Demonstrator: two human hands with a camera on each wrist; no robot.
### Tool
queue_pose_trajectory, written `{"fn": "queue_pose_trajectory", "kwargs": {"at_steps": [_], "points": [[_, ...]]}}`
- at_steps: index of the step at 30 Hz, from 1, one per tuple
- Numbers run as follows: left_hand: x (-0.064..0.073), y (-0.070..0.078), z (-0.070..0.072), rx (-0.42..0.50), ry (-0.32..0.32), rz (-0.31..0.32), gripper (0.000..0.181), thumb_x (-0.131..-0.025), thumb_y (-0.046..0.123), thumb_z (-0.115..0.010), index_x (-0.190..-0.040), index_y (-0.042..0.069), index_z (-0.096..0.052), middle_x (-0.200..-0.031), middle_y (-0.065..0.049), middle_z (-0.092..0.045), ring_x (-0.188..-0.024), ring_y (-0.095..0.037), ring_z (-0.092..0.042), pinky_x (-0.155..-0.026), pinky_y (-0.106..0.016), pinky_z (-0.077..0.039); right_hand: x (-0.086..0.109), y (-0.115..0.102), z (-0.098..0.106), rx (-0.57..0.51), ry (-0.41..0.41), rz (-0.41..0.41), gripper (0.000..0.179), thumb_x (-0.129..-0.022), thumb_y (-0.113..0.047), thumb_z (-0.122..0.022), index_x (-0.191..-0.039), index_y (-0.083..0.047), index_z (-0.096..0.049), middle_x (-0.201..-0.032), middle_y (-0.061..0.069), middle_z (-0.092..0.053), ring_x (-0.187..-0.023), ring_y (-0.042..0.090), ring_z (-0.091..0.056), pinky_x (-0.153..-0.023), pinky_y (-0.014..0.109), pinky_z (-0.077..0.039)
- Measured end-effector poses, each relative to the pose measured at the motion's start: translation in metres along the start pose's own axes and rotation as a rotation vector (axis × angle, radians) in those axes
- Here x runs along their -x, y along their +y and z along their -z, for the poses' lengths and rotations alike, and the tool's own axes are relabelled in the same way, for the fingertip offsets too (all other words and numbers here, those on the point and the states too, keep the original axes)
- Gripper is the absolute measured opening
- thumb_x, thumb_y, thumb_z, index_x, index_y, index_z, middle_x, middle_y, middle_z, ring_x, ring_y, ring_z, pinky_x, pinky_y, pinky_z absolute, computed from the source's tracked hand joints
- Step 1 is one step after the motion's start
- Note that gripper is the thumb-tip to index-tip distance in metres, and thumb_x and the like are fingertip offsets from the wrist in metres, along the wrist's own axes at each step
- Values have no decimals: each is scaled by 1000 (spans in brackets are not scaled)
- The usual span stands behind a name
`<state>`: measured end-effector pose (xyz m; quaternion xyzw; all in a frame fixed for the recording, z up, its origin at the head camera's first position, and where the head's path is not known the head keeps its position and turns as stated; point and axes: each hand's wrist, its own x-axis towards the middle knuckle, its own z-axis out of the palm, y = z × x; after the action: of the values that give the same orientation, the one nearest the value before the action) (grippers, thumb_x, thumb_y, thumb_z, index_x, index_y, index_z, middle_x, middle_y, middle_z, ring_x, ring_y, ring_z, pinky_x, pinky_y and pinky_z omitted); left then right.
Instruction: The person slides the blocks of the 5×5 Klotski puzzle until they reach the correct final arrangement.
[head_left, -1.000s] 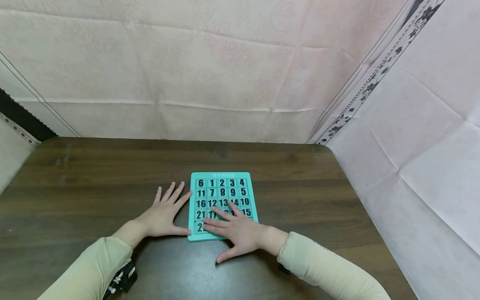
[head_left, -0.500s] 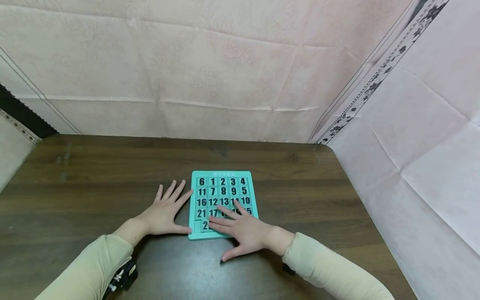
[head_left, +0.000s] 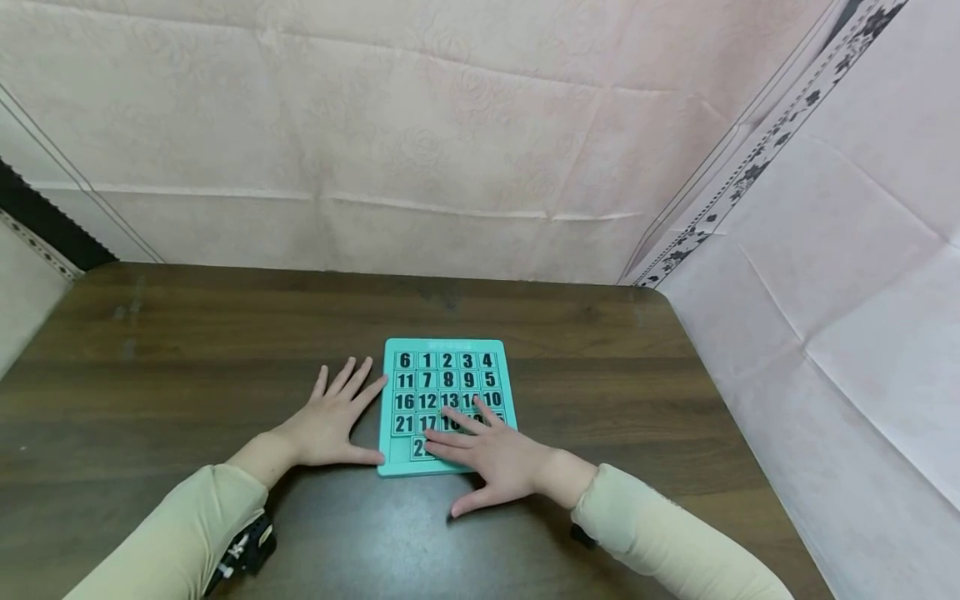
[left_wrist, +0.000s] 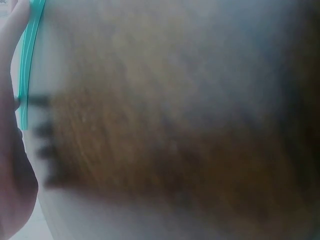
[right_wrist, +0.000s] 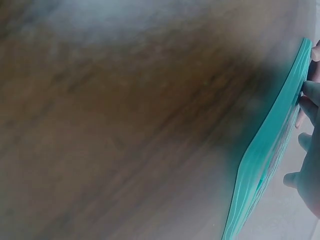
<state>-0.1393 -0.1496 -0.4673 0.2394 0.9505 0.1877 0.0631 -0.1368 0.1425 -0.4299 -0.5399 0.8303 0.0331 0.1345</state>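
Observation:
A teal sliding number puzzle lies flat on the table, its tiles printed with black numbers. My left hand is spread beside it, thumb and index fingertips touching the left edge. With fingers extended, my right hand lies over the lower right tiles and hides several of them. Its fingertips touch a bottom-row tile whose number starts with 2. Left of that tile is a bare slot in the corner. The puzzle's edge shows in the left wrist view, and its side in the right wrist view.
The dark wooden table extends around the puzzle. Behind it hangs a pale patterned cloth, and another white cloth lies along the right side. A black device is strapped at the left wrist.
My right hand has moved slightly to the right, and the bottom-row tile has slid right with it, opening a slot at the lower left corner. The left hand keeps its place.

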Motion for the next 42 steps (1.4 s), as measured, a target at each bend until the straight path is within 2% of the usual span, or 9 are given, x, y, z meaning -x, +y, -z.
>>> {"fn": "queue_pose_trajectory", "kwargs": {"at_steps": [8, 15, 21, 30, 42], "points": [[-1, -1, 0, -10, 2, -3, 110, -67, 77, -59, -149, 12, -25, -157, -18, -12, -143, -43, -6, -107, -69, -1, 7, 4, -1, -38, 14, -13, 79, -87, -67, -42, -150, -26, -19, -157, -8, -17, -147, 24, -4, -115, 57, -5], [1, -2, 0, -7, -12, -4, 110, -68, 78, -57, -150, 12, -22, -157, -11, -17, -143, -42, -6, -106, -70, 0, 8, 4, -4, -57, 27, -17, 80, -86, -66, -44, -151, -25, -19, -157, -7, -17, -147, 23, -6, -115, 56, -7], [2, -2, 1, 4, -27, -3, 111, -68, 78, -57, -150, 12, -20, -157, -8, -19, -144, -39, -9, -106, -70, 2, -3, 4, 1, -73, 38, -38, 82, -86, -66, -45, -151, -24, -18, -157, -6, -17, -147, 23, -7, -115, 57, -9], [0, -2, -1, 32, -40, -11, 110, -70, 75, -58, -151, 13, -15, -158, -6, -16, -145, -34, -11, -107, -68, 5, -23, 1, 8, -69, 12, -52, 84, -85, -69, -42, -151, -25, -14, -158, -9, -12, -147, 20, -3, -116, 54, -6], [-2, -3, 0, 22, -60, -10, 111, -70, 78, -55, -152, 16, -13, -159, -5, -13, -146, -33, -10, -107, -67, 6, -31, 0, 8, -49, -16, -55, 83, -85, -71, -39, -151, -27, -13, -158, -11, -9, -147, 19, -1, -116, 54, -2]]}}
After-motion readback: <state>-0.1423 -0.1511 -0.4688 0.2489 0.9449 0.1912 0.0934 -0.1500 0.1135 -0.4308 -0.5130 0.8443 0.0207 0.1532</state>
